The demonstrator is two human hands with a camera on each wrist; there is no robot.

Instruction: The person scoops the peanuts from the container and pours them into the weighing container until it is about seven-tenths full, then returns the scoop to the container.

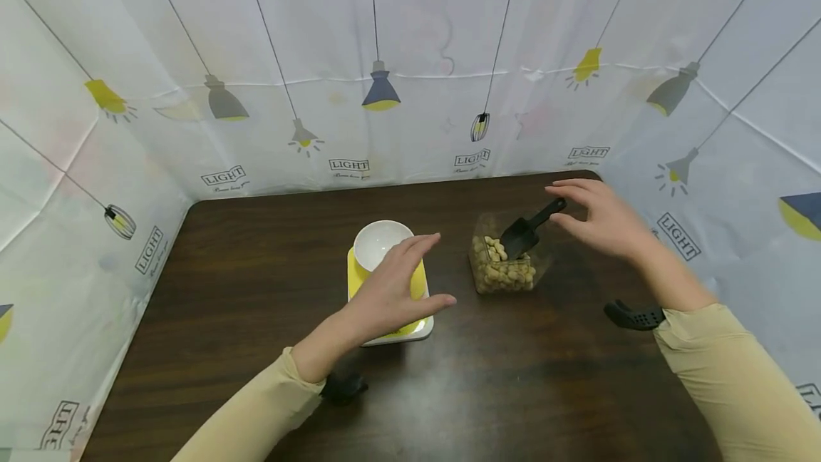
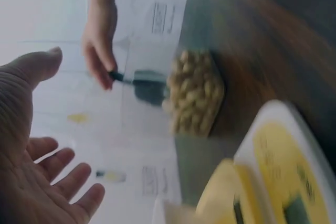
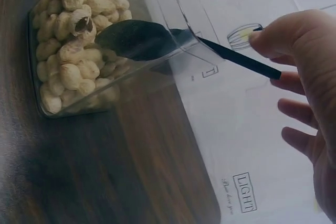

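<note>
A clear plastic container [image 1: 477, 276] holds unshelled peanuts [image 3: 71, 69]. In it leans a black scoop [image 1: 521, 237], its blade on the peanuts and its handle sticking up over the rim. My right hand [image 1: 599, 218] is at the handle's end, thumb and fingers spread apart; whether a finger touches the handle I cannot tell. To the left, a white bowl [image 1: 378, 239] sits on a yellow and white kitchen scale [image 1: 418, 282]. My left hand [image 1: 391, 291] hovers above the scale with fingers extended and thumb apart, holding nothing and hiding part of the scale.
Everything stands on a dark brown wooden table [image 1: 256, 291]. A white curtain [image 1: 423, 127] printed with lamps surrounds its back and sides. Black straps [image 1: 633, 316] are worn at both wrists.
</note>
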